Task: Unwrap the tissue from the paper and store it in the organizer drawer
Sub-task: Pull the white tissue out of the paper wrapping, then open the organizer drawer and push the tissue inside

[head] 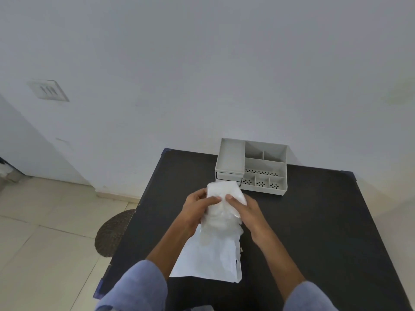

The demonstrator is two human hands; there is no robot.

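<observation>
A white tissue (221, 212) is held up over the dark table (314, 221), gripped on both sides. My left hand (196, 207) pinches its left side and my right hand (246, 209) pinches its right side, thumbs on top. Below the tissue, a sheet of white paper (208, 259) lies flat on the table with a torn right edge. The grey organizer (251, 167) stands at the table's far edge against the wall, with small drawers (229, 176) under its left tray; the tissue hides part of the drawer fronts.
The organizer has several open compartments on top, some with perforated floors. A round woven mat (114, 232) lies on the tiled floor left of the table. A wall switch plate (48, 90) is at the upper left.
</observation>
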